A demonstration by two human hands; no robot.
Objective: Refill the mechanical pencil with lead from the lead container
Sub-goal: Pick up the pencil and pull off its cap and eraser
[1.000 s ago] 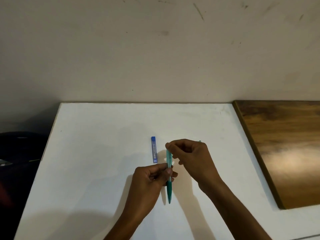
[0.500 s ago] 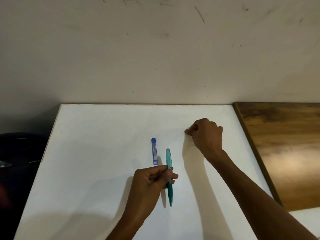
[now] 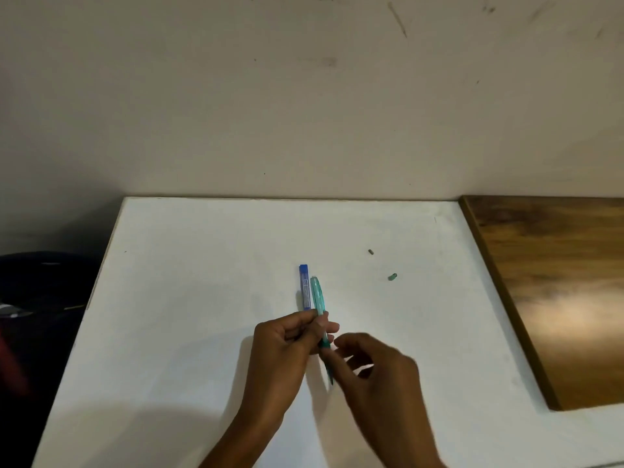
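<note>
I am seated at a white tabletop [image 3: 202,298] against a plain wall. My left hand [image 3: 287,346] is closed around the middle of a teal mechanical pencil [image 3: 319,305], gripping it between thumb and fingers, with the writing tip pointing toward me and the open back end pointing away. My right hand [image 3: 374,369] hovers just beside the pencil's lower part, fingers loosely curled and holding nothing that I can make out; it is blurred. The blue lead container [image 3: 304,287] lies flat on the tabletop, just left of the pencil's far end. Two small dark pieces [image 3: 392,276], likely the pencil's cap and eraser, lie well apart to the right. I judge the pencil opened and ready; next my right hand needs to pick up the container and open it. Its label is too small to read.
</note>
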